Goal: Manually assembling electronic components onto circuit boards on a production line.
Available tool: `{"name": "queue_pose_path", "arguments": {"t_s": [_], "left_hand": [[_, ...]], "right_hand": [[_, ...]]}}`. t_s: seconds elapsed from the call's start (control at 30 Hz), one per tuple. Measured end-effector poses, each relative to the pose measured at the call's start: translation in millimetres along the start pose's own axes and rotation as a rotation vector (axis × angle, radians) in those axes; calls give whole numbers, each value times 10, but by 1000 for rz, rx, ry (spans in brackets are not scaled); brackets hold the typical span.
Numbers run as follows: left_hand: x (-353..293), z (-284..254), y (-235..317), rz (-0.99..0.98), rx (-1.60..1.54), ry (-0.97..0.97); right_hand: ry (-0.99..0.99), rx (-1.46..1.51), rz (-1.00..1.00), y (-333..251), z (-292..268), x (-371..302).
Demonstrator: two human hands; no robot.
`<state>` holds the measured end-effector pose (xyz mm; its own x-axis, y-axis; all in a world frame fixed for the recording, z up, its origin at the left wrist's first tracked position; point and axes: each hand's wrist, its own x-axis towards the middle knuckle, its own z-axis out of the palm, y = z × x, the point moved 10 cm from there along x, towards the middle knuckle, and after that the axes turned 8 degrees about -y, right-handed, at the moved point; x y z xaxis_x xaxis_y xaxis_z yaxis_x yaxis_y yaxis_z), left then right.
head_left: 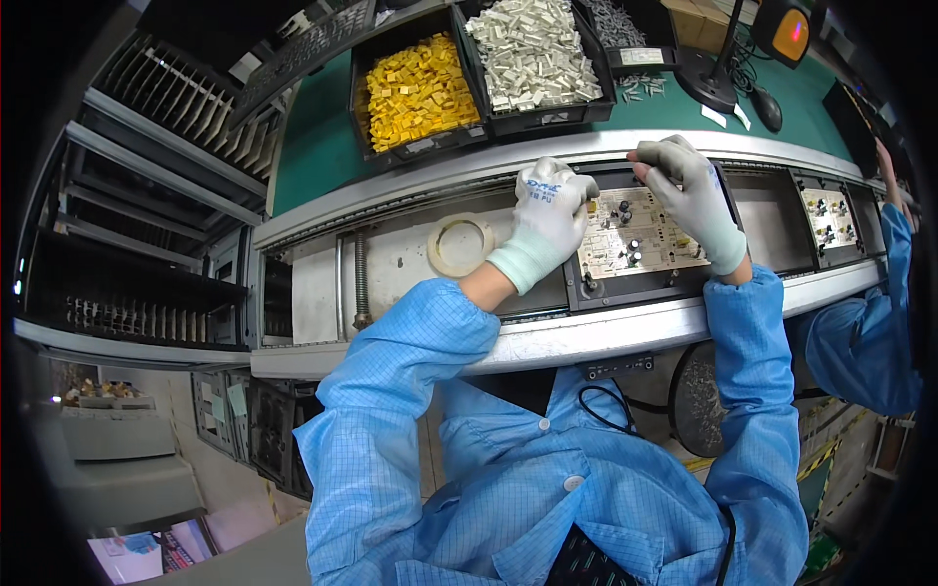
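A circuit board [635,234] fitted with dark capacitors and other small parts lies in a black carrier frame [635,290] on the conveyor line. At the board's far left corner is my left hand [549,217], in a white glove with its fingers curled together. A bit of yellow shows beside its fingertips; what they hold is hidden. Over the board's far right side, my right hand [689,190] is gloved too, with bare fingertips showing. Its thumb and fingers are bent together, and anything between them is too small to make out.
Beyond the conveyor rail [420,186] stand black bins of yellow parts [420,93] and white parts [532,54]. A tape roll [460,244] lies left of my left hand. Farther right are a scanner on a stand [789,34], another board [829,217] and a co-worker's blue sleeve [894,254].
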<state>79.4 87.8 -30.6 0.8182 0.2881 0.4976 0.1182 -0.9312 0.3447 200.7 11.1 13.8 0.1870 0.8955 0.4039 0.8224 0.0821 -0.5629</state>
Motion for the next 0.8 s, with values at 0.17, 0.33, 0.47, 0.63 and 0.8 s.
{"name": "queue_pose_path", "arguments": {"t_s": [0.17,0.33,0.47,0.63,0.8], "left_hand": [[27,78,38,39,10,-56],[38,82,180,178,64,-93],[42,103,181,146,103,-172],[-176,-158,371,143,114,-104],[-360,-137,438,318,97,-232]], "right_hand": [[-3,-3,-2,53,22,-8],[-7,-57,-20,36,18,4],[1,-112,-19,15,15,26],[76,-42,292,754,-222,11],[-36,-373,194,1021,-131,626]]}}
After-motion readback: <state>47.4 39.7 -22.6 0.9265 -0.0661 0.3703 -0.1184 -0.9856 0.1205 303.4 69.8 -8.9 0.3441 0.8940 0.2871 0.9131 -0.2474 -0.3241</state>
